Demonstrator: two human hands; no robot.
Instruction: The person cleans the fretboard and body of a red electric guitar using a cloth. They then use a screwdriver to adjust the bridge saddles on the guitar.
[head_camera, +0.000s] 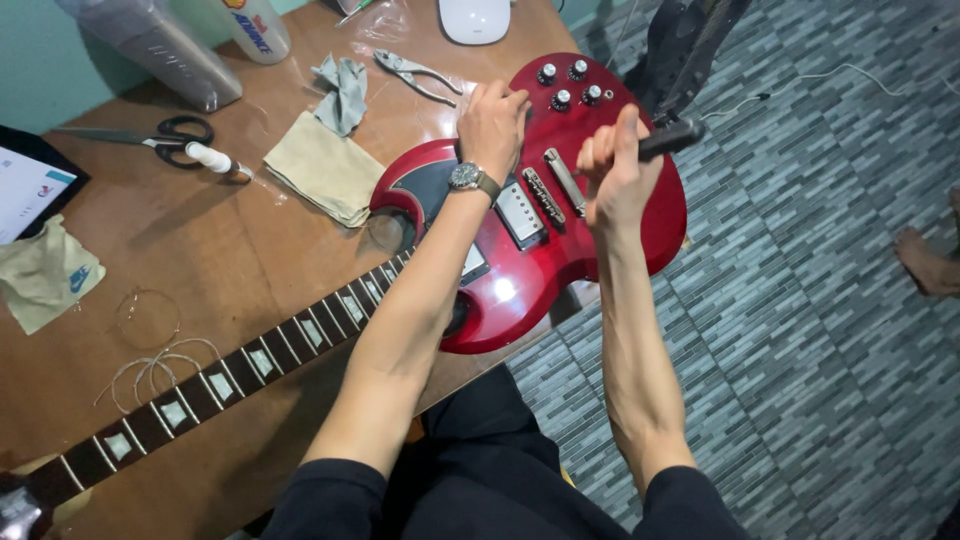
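A brown wooden desk (250, 250) fills the left and middle of the view, with grey patterned floor (800, 300) to its right. Across the desk lies a red electric guitar (590, 250), its body hanging partly over the desk's right edge and its dark neck (230, 375) running down to the lower left; no strings show on it. The left hand (492, 122), a watch (468, 177) on its wrist, rests palm down on the guitar's body beside the four knobs (568, 84), fingers curled against the top. The right hand (615, 170) is raised above the bridge (543, 195), closed in a fist around a black handle (668, 138) that sticks out to the right.

On the desk left of the guitar lie a folded tan cloth (325, 168) and, just above it, a crumpled grey rag (343, 92). Black scissors (160, 135) lie further left, with a small white spool (212, 158) touching them. Pliers (415, 72) lie near the top edge. Coiled strings (150, 360) sit beside the neck. Another cloth (45, 275) lies at the left edge. A bare foot (925, 260) shows on the floor at far right.
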